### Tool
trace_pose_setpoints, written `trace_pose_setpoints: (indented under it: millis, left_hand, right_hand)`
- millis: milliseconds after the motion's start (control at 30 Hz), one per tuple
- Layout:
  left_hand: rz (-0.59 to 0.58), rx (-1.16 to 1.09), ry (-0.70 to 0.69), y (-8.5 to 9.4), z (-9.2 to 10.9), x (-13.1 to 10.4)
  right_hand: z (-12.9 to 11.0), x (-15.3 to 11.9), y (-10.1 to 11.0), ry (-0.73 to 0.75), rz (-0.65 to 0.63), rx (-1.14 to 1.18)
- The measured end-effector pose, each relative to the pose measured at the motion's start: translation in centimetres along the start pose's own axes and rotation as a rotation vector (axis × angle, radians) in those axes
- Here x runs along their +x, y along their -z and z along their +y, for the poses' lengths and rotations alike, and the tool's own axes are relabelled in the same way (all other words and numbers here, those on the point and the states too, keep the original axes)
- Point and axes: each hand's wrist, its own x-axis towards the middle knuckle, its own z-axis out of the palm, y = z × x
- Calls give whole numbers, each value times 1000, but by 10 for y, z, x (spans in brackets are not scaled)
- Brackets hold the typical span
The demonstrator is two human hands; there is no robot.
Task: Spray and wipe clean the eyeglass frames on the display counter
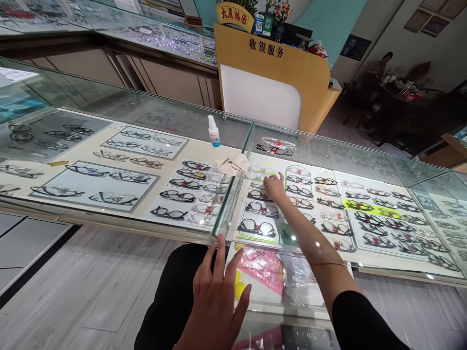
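Note:
My left hand (pixel 217 287) is spread at the lower centre, fingertips by the front edge of the glass display case (pixel 222 209), holding nothing. My right hand (pixel 274 186) reaches into the case's right section, among rows of glasses. Its fingers are curled near the clear glasses (pixel 258 171) and just above a dark pair; whether it grips anything is too small to tell. A beige cloth (pixel 233 164) lies at the glass divider, beside a white spray bottle (pixel 214 132) with a blue base. Black-framed glasses (pixel 256 227) lie nearer the front edge.
Glasses on grey trays (pixel 95 187) fill the left section. Below the case is an open drawer (pixel 292 307) with a pink package (pixel 260 267) and yellow round items. A wooden counter (pixel 273 73) stands behind. A person (pixel 379 65) sits at the far right by a table.

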Motion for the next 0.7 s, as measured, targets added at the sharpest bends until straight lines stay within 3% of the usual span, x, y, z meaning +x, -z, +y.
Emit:
trace_pose_setpoints:
  millis: [133, 267, 367, 433, 567, 633, 700]
  left_hand:
    - [10, 26, -10, 1, 2, 3]
    - [54, 23, -35, 1, 2, 5]
    - [97, 5, -58, 0, 0, 4]
    - [117, -9, -67, -1, -1, 3]
    - [128, -31, -42, -2, -1, 2]
    - [120, -42, -20, -3, 0, 2]
    - [103, -46, -4, -3, 1, 2]
  right_hand:
    - [-16, -23, 20, 3, 57, 4]
    - [-52, -73, 40, 71, 96, 35]
    - [-89, -127, 56, 171, -38, 69]
    - [-110, -170, 74, 246, -262, 51]
    - [-122, -246, 144, 582, -781, 44]
    - [-113, -254, 191, 641, -814, 182]
    - [-96, -231, 234, 485, -652, 276]
